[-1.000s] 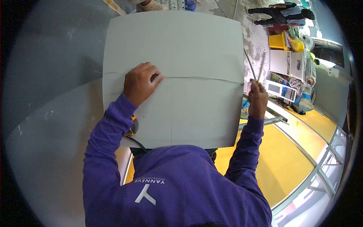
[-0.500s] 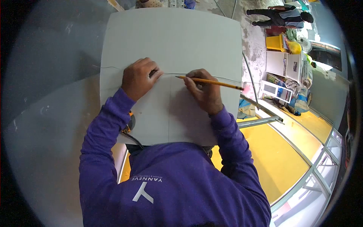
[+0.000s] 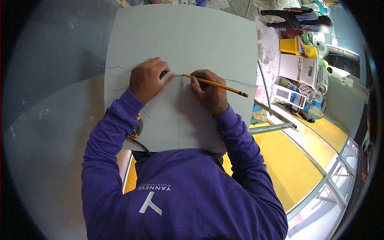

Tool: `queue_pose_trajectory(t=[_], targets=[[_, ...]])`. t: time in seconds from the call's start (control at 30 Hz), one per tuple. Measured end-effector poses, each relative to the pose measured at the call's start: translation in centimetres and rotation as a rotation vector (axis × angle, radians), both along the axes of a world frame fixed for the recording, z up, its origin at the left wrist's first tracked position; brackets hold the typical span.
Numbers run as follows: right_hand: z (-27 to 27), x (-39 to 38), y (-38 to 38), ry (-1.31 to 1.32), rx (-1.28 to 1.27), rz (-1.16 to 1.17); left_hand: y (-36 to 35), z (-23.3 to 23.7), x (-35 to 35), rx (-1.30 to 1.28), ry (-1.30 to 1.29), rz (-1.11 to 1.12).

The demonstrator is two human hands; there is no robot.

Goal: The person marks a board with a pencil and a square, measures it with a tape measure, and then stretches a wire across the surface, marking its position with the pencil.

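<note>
A large white board (image 3: 184, 36) lies before me, with a faint line running down its lower middle. Across it stretches a thin grey wire (image 3: 239, 82), whose left end sticks out past the board's edge. My left hand (image 3: 150, 80) is closed on the wire, thumb and fingers pinched together. In my right hand (image 3: 212, 94) is a yellow pencil (image 3: 226, 87), its tip at the wire just right of my left thumb. The wire also passes behind my right fingers; whether they grip it is hidden. Beside my left wrist rests a black-and-orange tape measure (image 3: 138, 127), partly covered by the sleeve.
Metal bars (image 3: 274, 128) jut out at the board's right edge. Farther right are a yellow bin (image 3: 289, 46), white cabinets (image 3: 290, 66) and a glass-and-metal frame (image 3: 316, 160). Another person (image 3: 298, 19) stands at the upper right. A grey wall (image 3: 48, 88) is on the left.
My right hand has moved left and closer to my left hand. The pencil is tilted more steeply, and its tip now meets the wire. My left hand keeps its pinch.
</note>
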State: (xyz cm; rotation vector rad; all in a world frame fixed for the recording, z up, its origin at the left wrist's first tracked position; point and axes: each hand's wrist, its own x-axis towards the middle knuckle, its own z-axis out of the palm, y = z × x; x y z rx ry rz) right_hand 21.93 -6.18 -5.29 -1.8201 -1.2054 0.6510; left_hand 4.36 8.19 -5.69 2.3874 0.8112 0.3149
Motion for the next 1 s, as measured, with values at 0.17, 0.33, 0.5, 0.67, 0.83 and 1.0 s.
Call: queue_pose_trajectory(t=[0.17,0.33,0.5,0.67,0.83,1.0], targets=[[-0.16,0.04,0.04,0.003,0.007,0.012,-0.03,0.14,0.1,-0.008,0.029,0.004],[-0.09,0.13,-0.03,0.005,-0.01,0.019,-0.01,-0.17,0.02,0.006,0.012,-0.006],[-0.48,0.15,-0.23,0.024,-0.011,0.015,-0.02,0.31,0.15,-0.009,0.052,-0.003],[-0.16,0.13,-0.19,0.037,-0.013,0.02,-0.11,0.2,0.12,-0.005,0.047,0.006],[0.19,0.14,-0.17,0.093,-0.037,0.012,-0.08,0.13,0.06,-0.012,0.039,0.001],[-0.27,0.19,-0.18,0.023,-0.007,0.021,-0.05,0.23,0.07,-0.005,0.042,-0.001]])
